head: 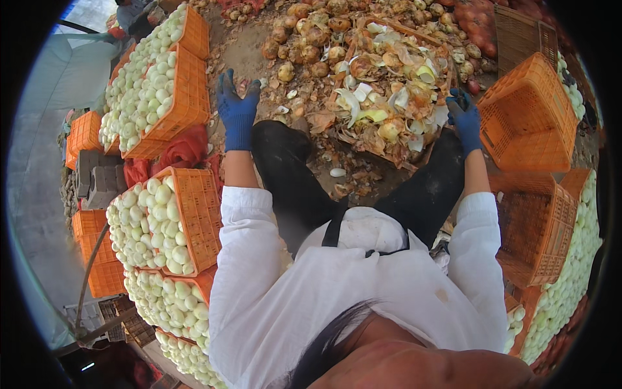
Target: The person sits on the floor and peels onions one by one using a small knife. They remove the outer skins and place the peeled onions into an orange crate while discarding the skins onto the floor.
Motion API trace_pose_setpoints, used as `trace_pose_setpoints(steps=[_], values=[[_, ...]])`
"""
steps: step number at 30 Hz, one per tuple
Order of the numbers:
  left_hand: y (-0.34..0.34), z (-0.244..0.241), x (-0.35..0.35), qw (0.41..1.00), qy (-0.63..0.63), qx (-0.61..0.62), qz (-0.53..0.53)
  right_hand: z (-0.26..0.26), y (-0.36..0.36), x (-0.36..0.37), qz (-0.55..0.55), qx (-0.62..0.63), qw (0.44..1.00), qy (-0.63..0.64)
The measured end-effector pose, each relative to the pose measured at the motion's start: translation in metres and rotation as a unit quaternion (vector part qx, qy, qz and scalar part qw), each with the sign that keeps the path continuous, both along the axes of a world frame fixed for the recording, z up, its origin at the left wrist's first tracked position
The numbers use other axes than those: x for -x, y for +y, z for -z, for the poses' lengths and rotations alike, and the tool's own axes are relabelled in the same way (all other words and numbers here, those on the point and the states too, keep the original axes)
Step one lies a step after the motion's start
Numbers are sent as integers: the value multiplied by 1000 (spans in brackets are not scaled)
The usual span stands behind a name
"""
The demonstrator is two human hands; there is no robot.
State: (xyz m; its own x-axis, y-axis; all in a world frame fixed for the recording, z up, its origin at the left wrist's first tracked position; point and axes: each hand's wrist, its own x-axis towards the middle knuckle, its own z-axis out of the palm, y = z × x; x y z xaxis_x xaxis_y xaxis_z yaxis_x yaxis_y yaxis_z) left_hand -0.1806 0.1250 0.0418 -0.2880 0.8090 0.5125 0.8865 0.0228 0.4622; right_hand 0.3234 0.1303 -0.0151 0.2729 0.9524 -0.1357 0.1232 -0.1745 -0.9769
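My left hand (pixel 237 109), in a blue work glove, is held above the littered ground left of my knee. Its fingers are spread and nothing is in them. My right hand (pixel 464 116), also gloved, is curled beside the right edge of the peel heap. A thin dark tool (pixel 457 77), perhaps a knife, seems to stick up from it; the grip is partly hidden. Between and beyond my knees, a crate (pixel 404 30) is heaped with onion skins (pixel 374 114) and peel scraps. Unpeeled onions (pixel 311 41) lie piled behind it. One pale peeled onion (pixel 337 172) lies on the ground.
Orange plastic crates full of peeled onions (pixel 163 219) stand at my left, and others behind them. At my right are a tilted orange crate (pixel 529 116) and another crate (pixel 529 228). Red mesh sacks (pixel 474 26) lie at the back. A person (pixel 130 14) is at the far left.
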Motion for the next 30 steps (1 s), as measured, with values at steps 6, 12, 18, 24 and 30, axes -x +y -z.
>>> trace_pose_setpoints(steps=[6, 12, 18, 24, 30], values=[[8, 96, 51, 943, -319, 94, -25, 15, 2, -18, 57, -109, 984, 133], [90, 195, 71, 960, -198, 198, -2, -8, 12, -43, 61, -92, 977, 184], [229, 293, 90, 927, -16, 354, 122, -13, 26, -30, -32, -74, 948, -309], [309, 404, 91, 905, 68, 411, 88, -10, 71, -40, 92, 92, 988, -86], [330, 387, 68, 877, 14, 480, -7, 5, 96, -59, 112, 143, 977, -115]])
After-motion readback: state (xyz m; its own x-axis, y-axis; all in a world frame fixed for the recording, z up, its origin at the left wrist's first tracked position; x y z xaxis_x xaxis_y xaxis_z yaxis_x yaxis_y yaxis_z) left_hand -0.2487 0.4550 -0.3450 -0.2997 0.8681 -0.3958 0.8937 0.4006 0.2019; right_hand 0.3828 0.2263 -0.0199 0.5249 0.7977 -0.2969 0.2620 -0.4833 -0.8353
